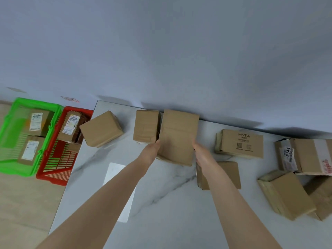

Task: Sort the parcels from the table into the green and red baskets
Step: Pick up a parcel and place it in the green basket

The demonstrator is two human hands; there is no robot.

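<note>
parcel: on table at far edge, touching smaller box on its left | grip: left hand and right hand clamped on its 2 long sides, low down | handling: stiff cardboard, judged light, smooth faces possibly slick; best held by opposite sides, base supported | destination: green basket, red basket on floor, left

Both bare forearms extended forward; left hand and right hand gripped opposite side edges of one brown parcel.
</note>
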